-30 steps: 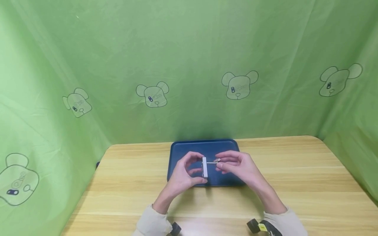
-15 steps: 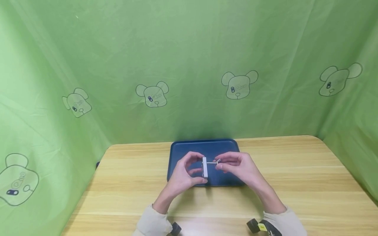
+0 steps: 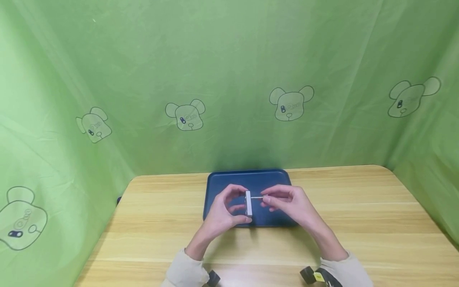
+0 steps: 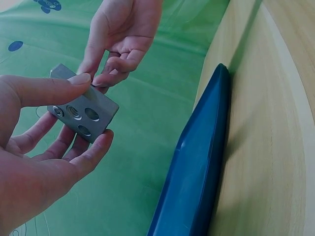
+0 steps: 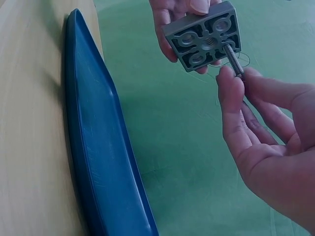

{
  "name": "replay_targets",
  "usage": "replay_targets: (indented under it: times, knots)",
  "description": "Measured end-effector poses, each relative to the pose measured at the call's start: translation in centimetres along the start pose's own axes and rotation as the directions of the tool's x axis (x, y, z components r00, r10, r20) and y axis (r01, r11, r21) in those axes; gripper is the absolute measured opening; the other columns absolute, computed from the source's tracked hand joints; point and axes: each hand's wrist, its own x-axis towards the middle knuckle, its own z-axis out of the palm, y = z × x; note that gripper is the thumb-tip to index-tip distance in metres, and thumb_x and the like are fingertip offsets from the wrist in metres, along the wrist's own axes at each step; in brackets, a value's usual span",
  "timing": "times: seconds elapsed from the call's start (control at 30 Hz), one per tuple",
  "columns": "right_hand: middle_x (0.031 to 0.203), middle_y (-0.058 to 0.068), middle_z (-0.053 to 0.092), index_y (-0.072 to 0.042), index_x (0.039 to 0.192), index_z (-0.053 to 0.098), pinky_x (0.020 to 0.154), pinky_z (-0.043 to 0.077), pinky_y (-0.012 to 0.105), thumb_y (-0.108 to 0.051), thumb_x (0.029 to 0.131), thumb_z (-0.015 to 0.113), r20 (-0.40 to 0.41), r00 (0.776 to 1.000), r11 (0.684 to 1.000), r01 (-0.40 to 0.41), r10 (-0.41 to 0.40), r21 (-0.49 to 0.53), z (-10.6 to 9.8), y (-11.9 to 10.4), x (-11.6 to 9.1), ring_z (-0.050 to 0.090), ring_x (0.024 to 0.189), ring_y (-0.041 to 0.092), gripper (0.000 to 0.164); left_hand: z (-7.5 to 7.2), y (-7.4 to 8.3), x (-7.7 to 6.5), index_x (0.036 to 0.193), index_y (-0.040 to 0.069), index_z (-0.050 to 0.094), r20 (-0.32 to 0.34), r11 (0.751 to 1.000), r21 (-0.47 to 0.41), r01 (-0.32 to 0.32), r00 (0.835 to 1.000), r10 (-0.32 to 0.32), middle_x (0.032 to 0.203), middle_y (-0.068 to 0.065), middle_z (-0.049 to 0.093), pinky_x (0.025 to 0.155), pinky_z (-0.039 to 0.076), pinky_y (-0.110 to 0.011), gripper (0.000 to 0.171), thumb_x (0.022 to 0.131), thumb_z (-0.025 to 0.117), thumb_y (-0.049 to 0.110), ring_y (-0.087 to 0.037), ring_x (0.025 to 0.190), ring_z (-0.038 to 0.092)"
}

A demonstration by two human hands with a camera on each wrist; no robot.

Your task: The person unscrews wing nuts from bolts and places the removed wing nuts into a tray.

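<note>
My left hand holds a square grey metal plate on edge between the thumb and fingers. Several round holes pierce its smooth face in the left wrist view. Ribs and recesses cover the other face of the plate in the right wrist view. From a corner hole on that ribbed side sticks a threaded screw. The thumb and index finger of my right hand pinch the screw's outer end, and the fingertips hide its head. Both hands are raised over the near part of a blue tray.
The shallow tray lies at the far edge of a light wood table. Behind and at both sides hangs a green curtain with printed bear heads. Small black devices sit at both wrists.
The screw's small head has turned and gone from sight behind the right fingertips. The right thumb and fingers have shifted slightly around it. The left hand and plate have stayed in place.
</note>
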Motion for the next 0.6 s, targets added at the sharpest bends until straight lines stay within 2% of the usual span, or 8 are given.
replay_targets:
  times: [0.1, 0.27, 0.6]
  knots:
    - [0.107, 0.026, 0.073, 0.008, 0.117, 0.069, 0.080, 0.066, 0.040, -0.013, 0.098, 0.070, 0.001, 1.000, 1.000, 0.011, -0.011, 0.019, 0.01, -0.02, 0.01, 0.076, 0.092, 0.025, 0.029, 0.03, 0.02, 0.01, 0.127, 0.002, 0.058, -0.006, 1.000, 0.003, -0.005, 1.000, 0.005, 0.128, -0.016, 0.059, 0.100, 0.059, -0.042, 0.069, 0.067, 0.079, -0.024, -0.029, 0.122, 0.058]
    - [0.112, 0.029, 0.071, 0.012, 0.117, 0.067, 0.083, 0.065, 0.039, -0.012, 0.102, 0.064, 0.011, 0.999, 0.998, 0.030, -0.031, 0.052, 0.01, 0.02, 0.00, 0.075, 0.093, 0.024, 0.029, 0.07, -0.07, 0.07, 0.127, 0.001, 0.057, -0.002, 1.000, -0.004, -0.007, 1.000, 0.007, 0.130, -0.022, 0.057, 0.101, 0.059, -0.042, 0.069, 0.066, 0.078, -0.024, -0.030, 0.123, 0.058]
    - [0.113, 0.024, 0.072, 0.007, 0.119, 0.068, 0.087, 0.064, 0.043, -0.012, 0.095, 0.073, -0.012, 1.000, 0.999, -0.003, 0.003, 0.054, -0.03, -0.05, -0.05, 0.073, 0.098, 0.036, 0.031, 0.14, -0.03, 0.05, 0.127, 0.001, 0.057, -0.007, 1.000, -0.006, -0.002, 1.000, 0.002, 0.128, -0.017, 0.059, 0.100, 0.059, -0.042, 0.069, 0.067, 0.078, -0.025, -0.029, 0.123, 0.058]
